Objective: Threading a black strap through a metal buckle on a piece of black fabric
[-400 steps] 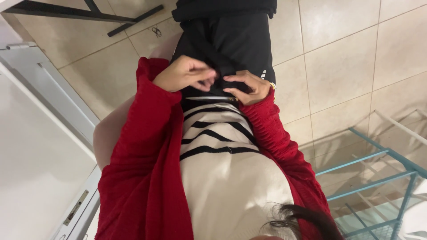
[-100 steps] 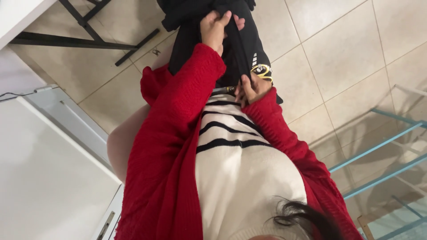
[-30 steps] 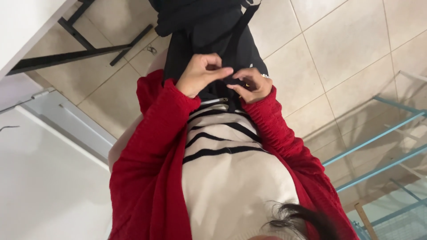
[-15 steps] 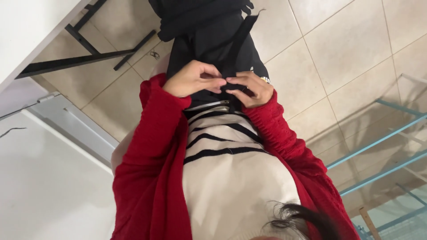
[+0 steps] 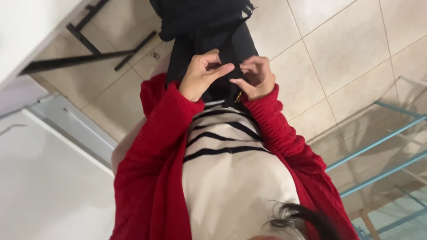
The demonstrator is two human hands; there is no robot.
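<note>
L hand (image 5: 202, 75), R hand (image 5: 253, 76) both pinch black garment (image 5: 209, 26) at frame top-centre. Keep grip tight nr edge, pull evenly, avoid red cardigan (image 5: 151, 178) cuffs.

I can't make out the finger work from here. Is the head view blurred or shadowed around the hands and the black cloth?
Head view: left hand and right hand are sharp and evenly lit; the black cloth reads as one dark mass, folds barely showing; no glare on the tiled floor.

Red knit cardigan (image 5: 151, 178), cream top (image 5: 235, 178) w/ black stripes, black garment (image 5: 209, 26) at 12 o'clock, beige floor tiles (image 5: 347, 49), teal rack (image 5: 378, 146) ~4 o'clock.
</note>
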